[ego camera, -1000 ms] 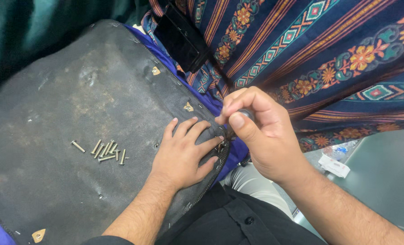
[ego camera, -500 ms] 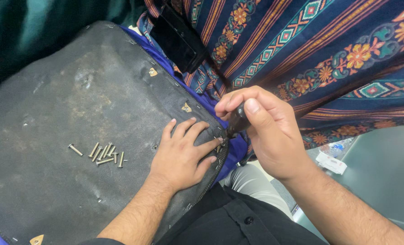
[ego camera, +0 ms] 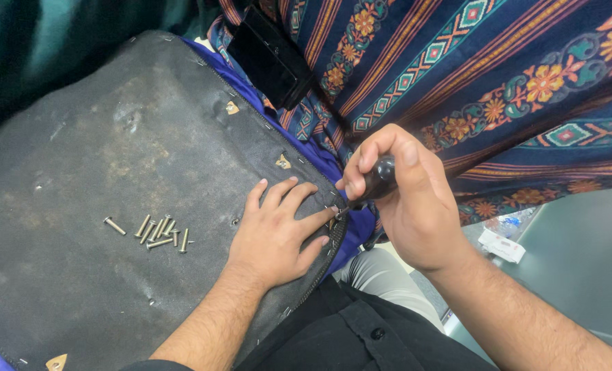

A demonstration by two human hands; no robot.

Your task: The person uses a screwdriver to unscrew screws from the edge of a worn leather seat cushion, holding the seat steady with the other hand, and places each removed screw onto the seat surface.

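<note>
Right hand [ego camera: 416,206] has lifted slightly, clenched on screwdriver [ego camera: 375,182]; left hand [ego camera: 278,233] flat, fingers released, steadying panel [ego camera: 114,158] near screws [ego camera: 158,232].

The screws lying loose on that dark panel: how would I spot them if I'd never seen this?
Find the big grey fabric-covered panel filling the left side. Left of the left hand pressed flat on it lies a small cluster of loose screws. They are thin, pale metal and scattered, unlike the tan triangular tabs fixed along the panel's edge.

Single head view, looking steeply down, close over dark fabric panel [ego camera: 114,178] on lap; no second view.
</note>
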